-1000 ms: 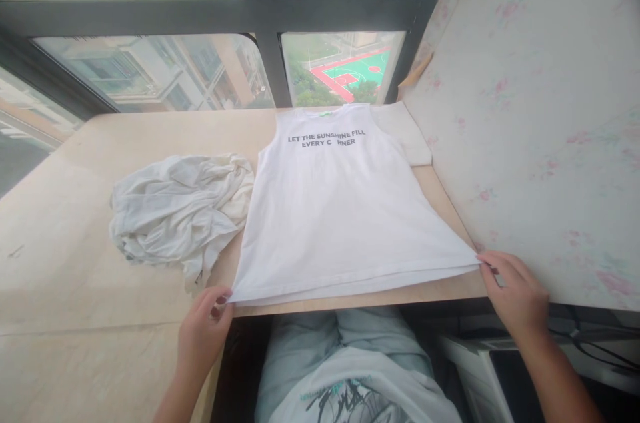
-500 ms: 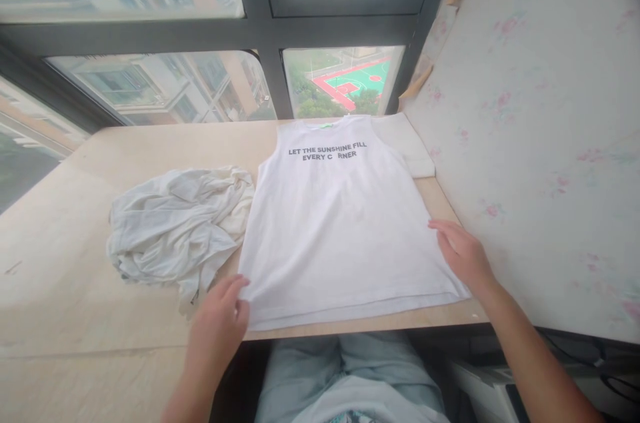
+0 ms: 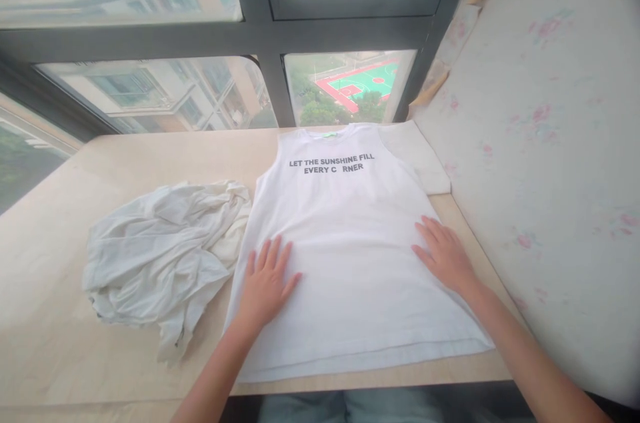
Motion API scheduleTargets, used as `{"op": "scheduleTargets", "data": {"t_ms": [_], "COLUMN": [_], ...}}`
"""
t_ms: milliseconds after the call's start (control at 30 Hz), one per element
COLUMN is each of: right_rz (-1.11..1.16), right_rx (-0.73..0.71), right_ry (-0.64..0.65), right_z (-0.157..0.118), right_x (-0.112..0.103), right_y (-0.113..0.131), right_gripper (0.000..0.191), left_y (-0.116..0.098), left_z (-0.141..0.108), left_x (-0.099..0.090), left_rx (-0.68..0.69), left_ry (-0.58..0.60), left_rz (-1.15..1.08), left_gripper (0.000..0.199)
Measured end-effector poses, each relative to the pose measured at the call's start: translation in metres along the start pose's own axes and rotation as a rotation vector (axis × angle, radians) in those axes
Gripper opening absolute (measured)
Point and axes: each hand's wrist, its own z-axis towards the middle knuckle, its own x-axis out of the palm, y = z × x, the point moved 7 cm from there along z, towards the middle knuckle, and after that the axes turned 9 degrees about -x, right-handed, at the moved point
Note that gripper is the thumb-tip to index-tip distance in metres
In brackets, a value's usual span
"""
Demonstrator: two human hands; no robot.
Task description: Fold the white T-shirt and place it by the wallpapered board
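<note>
A white sleeveless shirt point(image 3: 345, 210) with dark lettering across its chest lies spread out, neck toward the window and hem near the table's front edge. My left hand point(image 3: 267, 283) rests flat on its left side, fingers spread. On the right side of the cloth lies my right hand point(image 3: 443, 250), palm down with its fingers apart. Neither hand grips anything. Left of the shirt is a crumpled heap of off-white cloth point(image 3: 160, 253).
Beneath everything is a pale wooden table point(image 3: 40, 283). A folded white cloth point(image 3: 425, 160) sits partly under the shirt at the back right. A flowered wall point(image 3: 565, 163) borders the right side, and a dark window frame point(image 3: 270, 36) stands behind.
Both hands have moved from the shirt's side edges onto its surface, and their fingers have spread. The left hand has let go of the edge. The view has shifted slightly.
</note>
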Motion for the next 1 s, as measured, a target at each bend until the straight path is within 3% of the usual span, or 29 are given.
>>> {"op": "scheduleTargets", "data": {"t_ms": [100, 200, 300, 400, 567, 633, 667, 733, 800, 900, 1000], "right_rz": [0.020, 0.058, 0.108, 0.126, 0.142, 0.180, 0.199, 0.224, 0.240, 0.267, 0.319], "right_rx": [-0.006, -0.138, -0.215, -0.191, -0.057, -0.021, 0.007, 0.100, 0.228, 0.436, 0.562], "right_ry": [-0.049, -0.021, 0.056, 0.079, -0.109, -0.200, -0.240, -0.302, -0.313, -0.219, -0.016], "right_z": [0.029, 0.094, 0.152, 0.171, 0.137, 0.124, 0.122, 0.128, 0.145, 0.176, 0.198], "right_x": [-0.003, 0.013, 0.037, 0.050, 0.033, 0.021, 0.014, 0.001, -0.008, -0.011, -0.001], "right_y": [0.015, 0.063, 0.081, 0.051, -0.019, -0.032, -0.037, -0.052, -0.074, -0.117, -0.152], "right_gripper": [0.045, 0.045, 0.048, 0.047, 0.040, 0.035, 0.033, 0.032, 0.032, 0.032, 0.031], "left_y": [-0.025, -0.077, -0.094, -0.059, 0.042, 0.060, 0.058, 0.031, -0.026, -0.149, -0.278], "left_z": [0.027, 0.083, 0.141, 0.172, 0.172, 0.168, 0.167, 0.165, 0.159, 0.124, 0.051], "left_x": [-0.009, -0.009, -0.001, 0.008, 0.008, 0.003, 0.000, -0.008, -0.016, -0.018, -0.012], "left_rx": [0.020, 0.150, 0.147, 0.093, -0.096, -0.160, -0.170, -0.132, -0.019, 0.264, 0.585], "left_ry": [-0.024, -0.036, -0.026, -0.020, -0.101, -0.139, -0.154, -0.165, -0.126, 0.046, 0.193], "left_rz": [-0.057, -0.126, -0.110, -0.070, -0.056, -0.038, -0.037, -0.076, -0.166, -0.280, -0.418], "left_gripper": [0.057, 0.053, 0.053, 0.052, 0.049, 0.045, 0.042, 0.037, 0.034, 0.028, 0.022]}}
